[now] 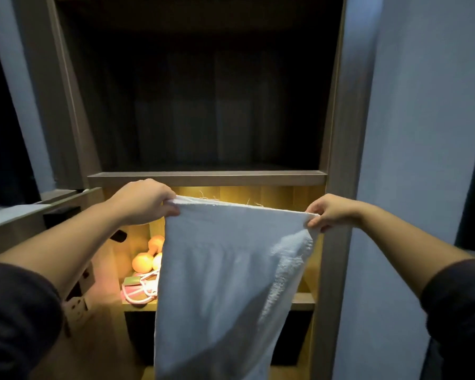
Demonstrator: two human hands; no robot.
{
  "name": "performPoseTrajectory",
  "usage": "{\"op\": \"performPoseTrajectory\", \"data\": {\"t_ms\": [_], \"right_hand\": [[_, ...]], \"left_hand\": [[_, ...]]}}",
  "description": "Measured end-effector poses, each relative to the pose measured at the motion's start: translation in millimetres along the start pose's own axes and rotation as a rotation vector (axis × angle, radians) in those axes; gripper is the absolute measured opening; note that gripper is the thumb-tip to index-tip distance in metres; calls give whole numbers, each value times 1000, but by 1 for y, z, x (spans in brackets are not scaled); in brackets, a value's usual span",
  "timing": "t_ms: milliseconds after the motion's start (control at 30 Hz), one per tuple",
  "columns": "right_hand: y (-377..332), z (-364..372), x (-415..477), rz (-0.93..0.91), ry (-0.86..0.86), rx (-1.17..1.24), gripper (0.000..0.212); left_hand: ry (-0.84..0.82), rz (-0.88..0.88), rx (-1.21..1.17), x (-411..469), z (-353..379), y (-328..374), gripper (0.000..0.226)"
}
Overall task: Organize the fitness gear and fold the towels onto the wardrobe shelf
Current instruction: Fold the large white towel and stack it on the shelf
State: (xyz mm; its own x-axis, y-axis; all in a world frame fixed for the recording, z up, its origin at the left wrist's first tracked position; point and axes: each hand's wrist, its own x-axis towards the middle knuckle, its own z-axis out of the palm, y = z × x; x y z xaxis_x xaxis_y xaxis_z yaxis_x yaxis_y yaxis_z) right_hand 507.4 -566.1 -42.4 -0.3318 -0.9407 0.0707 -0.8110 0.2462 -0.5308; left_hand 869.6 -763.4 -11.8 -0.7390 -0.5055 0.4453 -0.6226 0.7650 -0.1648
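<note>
Left hand and right hand are holding a white towel up in front of the wardrobe, one top corner each.

- Left fingers are curling over the towel's top-left corner, knuckles up, cloth bunched inside the grip.
- Right fingers are pinching the top-right corner between thumb and fingertips.
- The top edge is running left-right, pulled taut, and sloping slightly down to the right. It has loose threads sticking up.
- The towel's long axis is hanging vertical, with the lower end running out of the bottom of the frame. The right side is folding in on itself and showing terry texture.
- The towel is hanging clear of the lit shelf, nearer than it and covering most of it.

On that shelf, left of the towel:
- Orange dumbbells are sitting toward the far side.
- A pink-and-white coil is lying at the near edge. I can't tell whether it is rope or band.

The dark compartment above, over the upper shelf board, is too dim to read. Dark sleeves are sitting pushed up on both forearms.
</note>
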Motion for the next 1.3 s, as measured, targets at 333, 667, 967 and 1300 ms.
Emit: {"op": "performPoseTrajectory", "data": {"t_ms": [333, 667, 967, 1300], "right_hand": [[-51, 12, 9, -211, 135, -467, 16], [-18, -15, -2, -211, 211, -294, 15], [-32, -11, 11, -208, 345, -352, 9], [-30, -10, 10, -192, 407, -335, 3]], "left_hand": [[99, 65, 65, 4, -8, 12, 24], [59, 8, 63, -15, 1, -5, 23], [51, -102, 56, 3, 3, 1, 23], [201, -92, 149, 1, 13, -8, 21]]}}
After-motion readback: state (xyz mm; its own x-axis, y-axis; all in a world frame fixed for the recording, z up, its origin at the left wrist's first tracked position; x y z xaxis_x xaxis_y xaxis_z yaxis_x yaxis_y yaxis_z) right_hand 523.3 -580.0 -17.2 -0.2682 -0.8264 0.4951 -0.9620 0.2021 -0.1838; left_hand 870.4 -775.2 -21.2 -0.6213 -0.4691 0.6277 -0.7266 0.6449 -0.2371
